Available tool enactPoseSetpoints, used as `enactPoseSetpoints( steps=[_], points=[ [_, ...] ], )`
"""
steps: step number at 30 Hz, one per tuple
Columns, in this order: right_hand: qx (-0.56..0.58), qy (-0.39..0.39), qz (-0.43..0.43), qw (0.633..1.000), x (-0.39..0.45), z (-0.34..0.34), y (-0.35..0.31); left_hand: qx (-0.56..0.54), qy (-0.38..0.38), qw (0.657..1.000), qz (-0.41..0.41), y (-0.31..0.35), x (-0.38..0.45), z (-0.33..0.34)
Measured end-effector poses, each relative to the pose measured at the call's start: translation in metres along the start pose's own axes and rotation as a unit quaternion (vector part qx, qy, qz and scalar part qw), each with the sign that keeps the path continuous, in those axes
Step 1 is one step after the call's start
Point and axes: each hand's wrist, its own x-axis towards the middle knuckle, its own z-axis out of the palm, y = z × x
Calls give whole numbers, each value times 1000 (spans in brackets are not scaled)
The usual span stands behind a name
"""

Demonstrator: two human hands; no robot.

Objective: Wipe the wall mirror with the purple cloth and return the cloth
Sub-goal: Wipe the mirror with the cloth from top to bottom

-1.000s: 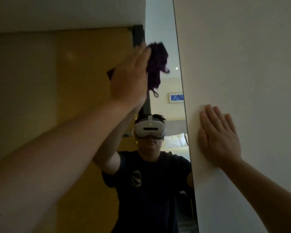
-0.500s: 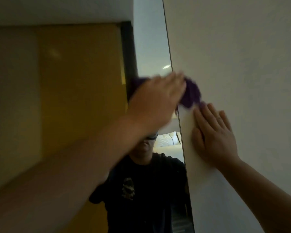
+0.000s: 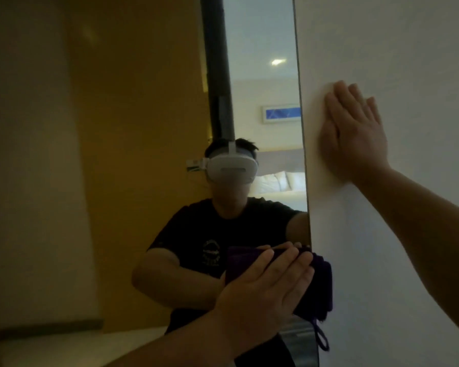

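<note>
The tall wall mirror (image 3: 263, 35) fills the middle of the head view, its right edge meeting a white wall. My left hand (image 3: 265, 290) presses the purple cloth (image 3: 319, 284) flat against the mirror's lower right edge. The cloth spills a little onto the wall, and its loop (image 3: 322, 337) hangs below. My right hand (image 3: 353, 133) lies flat and spread on the white wall (image 3: 395, 49), higher up, holding nothing. The mirror reflects a person in a dark shirt wearing a white headset.
A yellow-brown door or panel (image 3: 133, 128) shows in the mirror's left part. A pale wall (image 3: 24, 154) stands at the far left, with a light ledge or floor strip (image 3: 77, 343) below it. The reflection shows a bed with pillows and a framed picture.
My left hand has swept the cloth down the mirror, from above head height to the lower right edge. My right hand has stayed flat on the wall.
</note>
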Motion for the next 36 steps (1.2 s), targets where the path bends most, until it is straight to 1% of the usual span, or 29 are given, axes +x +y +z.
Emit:
enactPoseSetpoints(
  steps=[1,3,5,6,10,12,14,18,22,25,27,29,32,34,36],
  points=[
    [11,-16,11,1000,2,-4,-2,16,17,1000,-3,1,-1,-4],
    [59,-35,37,997,3,-16,-10,4,4,1000,-13,-5,1,-11],
    [128,-33,76,988,-10,-29,-31,7,-17,1000,-20,-5,5,-14],
    [149,-33,84,985,-22,-35,-44,-7,-2,1000,-23,-5,5,-16],
    [179,-20,36,983,-85,-46,-94,-30,4,999,-38,-17,-5,-33],
    [199,-13,19,980,-108,-42,-109,-47,10,996,-78,-25,-24,-44],
    [203,-16,7,979,-129,-33,-123,-41,26,990,-132,-37,-51,-58],
    [182,-42,-77,979,-176,-7,-172,14,52,978,-200,-66,-106,-95],
    [179,-83,-158,968,-220,20,-235,52,37,967,-247,-90,-171,-125],
    [135,-123,-197,963,-247,40,-273,59,33,961,-270,-99,-222,-133],
    [103,-137,-219,961,-259,53,-293,60,24,962,-267,-107,-252,-135],
    [76,-145,-224,961,-265,64,-309,63,14,962,-264,-117,-279,-135],
    [5,-158,-202,967,-269,79,-321,72,8,960,-269,-133,-309,-128],
    [-43,-151,-197,968,-272,87,-322,72,23,963,-260,-141,-320,-121],
    [-63,-141,-199,968,-274,94,-323,68,55,966,-243,-151,-322,-113]
  ],
)
